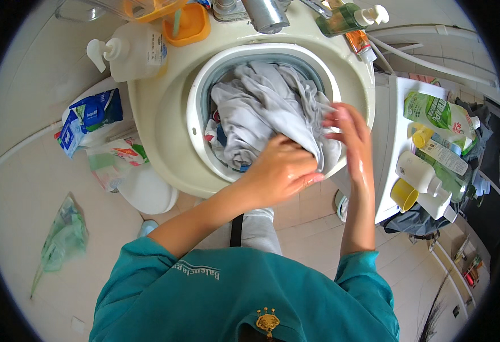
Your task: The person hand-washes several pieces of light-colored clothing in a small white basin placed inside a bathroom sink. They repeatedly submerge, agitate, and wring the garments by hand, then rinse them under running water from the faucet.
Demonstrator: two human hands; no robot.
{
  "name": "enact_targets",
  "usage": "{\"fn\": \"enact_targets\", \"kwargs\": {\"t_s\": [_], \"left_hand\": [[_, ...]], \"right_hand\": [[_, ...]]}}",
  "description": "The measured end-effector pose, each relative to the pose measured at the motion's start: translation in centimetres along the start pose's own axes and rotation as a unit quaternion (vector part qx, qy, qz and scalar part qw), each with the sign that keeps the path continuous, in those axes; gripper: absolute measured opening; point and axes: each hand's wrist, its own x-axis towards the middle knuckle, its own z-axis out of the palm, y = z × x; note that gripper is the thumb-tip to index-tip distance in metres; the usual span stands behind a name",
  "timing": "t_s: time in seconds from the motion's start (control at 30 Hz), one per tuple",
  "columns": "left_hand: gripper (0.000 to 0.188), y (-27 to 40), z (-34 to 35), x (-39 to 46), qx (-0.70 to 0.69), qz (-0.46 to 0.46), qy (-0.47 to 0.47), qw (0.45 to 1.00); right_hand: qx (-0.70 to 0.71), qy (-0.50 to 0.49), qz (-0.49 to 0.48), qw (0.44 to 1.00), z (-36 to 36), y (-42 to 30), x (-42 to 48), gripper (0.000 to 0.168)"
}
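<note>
A heap of wet-looking light grey fabric (258, 102) fills a white oval plastic basin (193, 115), which sits inside the washbasin (164, 145). My left hand (288, 169) is closed on a fold of this fabric near the basin's front rim. My right hand (350, 128) is at the right rim, fingers apart and slightly blurred; its fingertips are beside the cloth, and whether they touch it is unclear. Small patches of red, white and blue cloth show under the grey fabric at the left. Both forearms look wet.
A metal faucet (267, 17) overhangs the far rim. A pump bottle (134, 55) stands left, near an orange holder (190, 25). Green pump bottle (340, 21) and orange tube (359, 42) lie at right. Several bottles, including a white one (416, 171), are on a white surface. Toilet lid (147, 192) below left.
</note>
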Motion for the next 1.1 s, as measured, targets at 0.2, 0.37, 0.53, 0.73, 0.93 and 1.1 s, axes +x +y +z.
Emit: {"fn": "enact_targets", "kwargs": {"t_s": [0.2, 0.37, 0.53, 0.73, 0.93, 1.1], "left_hand": [[0.012, -2.5, 1.7, -2.7, 0.023, -0.020, -0.012, 0.999], [0.039, -3.6, -4.3, -1.9, 0.300, -0.138, 0.134, 0.934], [0.020, -5.8, -7.9, -2.1, 0.066, -0.239, 0.105, 0.963], [0.012, -1.5, -11.3, -2.2, -0.051, -0.095, 0.302, 0.947], [0.021, -2.0, -9.3, -3.8, 0.035, -0.100, -0.011, 0.994], [0.041, -0.5, -6.0, -2.4, 0.072, -0.081, 0.044, 0.993]], "right_hand": [[-0.361, -0.053, -0.207, 0.908, 4.4, 3.2, 1.8, 0.027], [0.065, -0.048, -0.076, 0.994, 1.4, 4.0, 1.2, 0.008], [0.349, -0.054, -0.140, 0.925, 0.3, 0.0, -1.8, 0.032], [0.259, 0.041, -0.177, 0.949, -2.4, 0.8, -4.0, 0.040], [0.370, 0.086, -0.160, 0.911, -3.1, 1.1, -4.9, 0.046], [0.666, -0.049, -0.031, 0.744, -2.4, 3.6, -7.1, 0.055]]}}
